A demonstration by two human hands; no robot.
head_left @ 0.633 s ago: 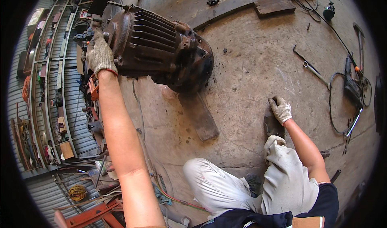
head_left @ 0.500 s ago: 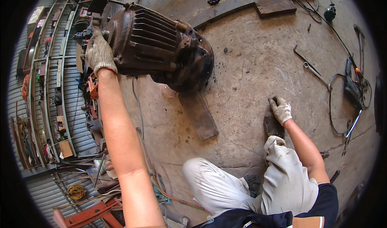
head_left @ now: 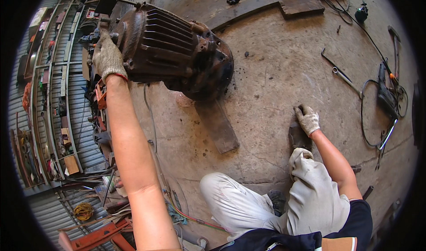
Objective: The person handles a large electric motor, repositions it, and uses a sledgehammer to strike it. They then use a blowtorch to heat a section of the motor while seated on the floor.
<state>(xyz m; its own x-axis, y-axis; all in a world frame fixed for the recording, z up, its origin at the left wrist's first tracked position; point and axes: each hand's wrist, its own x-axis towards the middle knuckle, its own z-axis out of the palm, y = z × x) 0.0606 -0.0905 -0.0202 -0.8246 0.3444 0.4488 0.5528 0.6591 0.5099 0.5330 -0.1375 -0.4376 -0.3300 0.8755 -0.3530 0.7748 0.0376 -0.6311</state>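
Observation:
At the upper left lies a large rusty brown electric motor [head_left: 166,40] with cooling fins and a dark, greasy flange at its right end. My left hand [head_left: 108,58], in a knitted work glove, reaches to the motor's left end. Its fingers are closed round a metal part there, next to a bolt-like piece; what they grip is mostly hidden. A long thin rod [head_left: 126,2] sticks out above that end. My right hand [head_left: 307,120], gloved too, rests by the toe of my dark right shoe [head_left: 300,136]. Its fingers are curled, and nothing shows in them.
Under the flange a flat wooden board [head_left: 217,126] lies on the concrete. A wood block [head_left: 301,6] is at the back. To the right are a combination wrench [head_left: 347,81], a hammer [head_left: 395,49] and a corded power tool [head_left: 387,98]. Cluttered shelves [head_left: 53,86] line the left.
The whole view has shifted very slightly to the left. Both hands and the motor keep their places relative to each other.

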